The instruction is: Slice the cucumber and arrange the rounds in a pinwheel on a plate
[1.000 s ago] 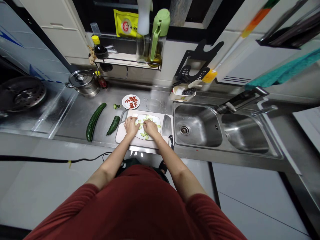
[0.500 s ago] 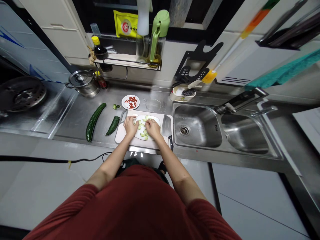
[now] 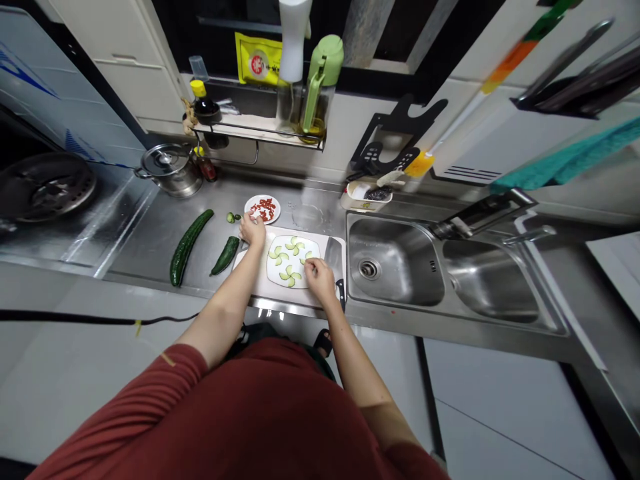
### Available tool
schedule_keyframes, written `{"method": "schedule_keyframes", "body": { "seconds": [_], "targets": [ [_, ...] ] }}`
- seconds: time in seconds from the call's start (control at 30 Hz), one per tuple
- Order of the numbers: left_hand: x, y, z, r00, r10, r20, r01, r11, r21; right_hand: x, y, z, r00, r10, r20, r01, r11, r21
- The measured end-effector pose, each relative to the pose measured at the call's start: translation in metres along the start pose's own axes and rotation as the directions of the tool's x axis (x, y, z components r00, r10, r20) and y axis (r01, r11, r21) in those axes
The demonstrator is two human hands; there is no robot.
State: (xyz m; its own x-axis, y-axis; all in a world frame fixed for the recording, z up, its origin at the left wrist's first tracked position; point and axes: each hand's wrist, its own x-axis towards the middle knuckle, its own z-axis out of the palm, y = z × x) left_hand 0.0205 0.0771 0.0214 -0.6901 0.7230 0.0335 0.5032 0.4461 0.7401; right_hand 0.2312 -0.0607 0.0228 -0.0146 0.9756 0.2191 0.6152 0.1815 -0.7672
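On a pale cutting board (image 3: 261, 287) lies a white plate (image 3: 273, 277) with thin green cucumber slices (image 3: 290, 276) arranged in pinwheel shapes. My left hand (image 3: 253, 229) is at the lower left edge of a round plate (image 3: 275, 205) of chopped red pieces (image 3: 267, 209); its fingers are bent, and any piece between them is too small to make out. At the right side of the white plate is my right hand (image 3: 320, 277), its fingers pinched together over the slices there; what they hold is hidden. A knife (image 3: 334, 257) rests on the board's right end.
A long cucumber (image 3: 189, 248), a shorter cucumber piece (image 3: 225, 255) and small green end pieces (image 3: 231, 217) lie left of the board. A lidded pot (image 3: 173, 171) stands behind them. The double sink (image 3: 395, 257) is at the right, below a bottle shelf (image 3: 260, 131) and utensil rack.
My left hand has left the white plate and moved up to the plate of red pieces. My right hand has shifted slightly right and down, uncovering more of the slices. The view has tilted slightly.
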Motion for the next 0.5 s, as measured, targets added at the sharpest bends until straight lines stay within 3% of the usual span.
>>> {"method": "schedule_keyframes", "body": {
  "seconds": [0.13,0.3,0.5],
  "targets": [
    [0.023,-0.006,0.002,0.998,-0.06,-0.01,0.061,0.989,0.132,-0.003,0.0,-0.003,1.0,0.007,-0.011,-0.007,1.0,0.004],
    [0.048,-0.009,0.002,0.996,0.086,0.01,-0.086,0.964,0.253,-0.004,0.002,-0.006,0.999,0.027,-0.018,-0.027,1.0,-0.007],
    [0.076,-0.01,0.005,0.973,0.183,0.141,-0.226,0.885,0.406,-0.002,0.001,-0.008,0.999,0.052,-0.015,-0.052,0.999,-0.011]
  ]
}}
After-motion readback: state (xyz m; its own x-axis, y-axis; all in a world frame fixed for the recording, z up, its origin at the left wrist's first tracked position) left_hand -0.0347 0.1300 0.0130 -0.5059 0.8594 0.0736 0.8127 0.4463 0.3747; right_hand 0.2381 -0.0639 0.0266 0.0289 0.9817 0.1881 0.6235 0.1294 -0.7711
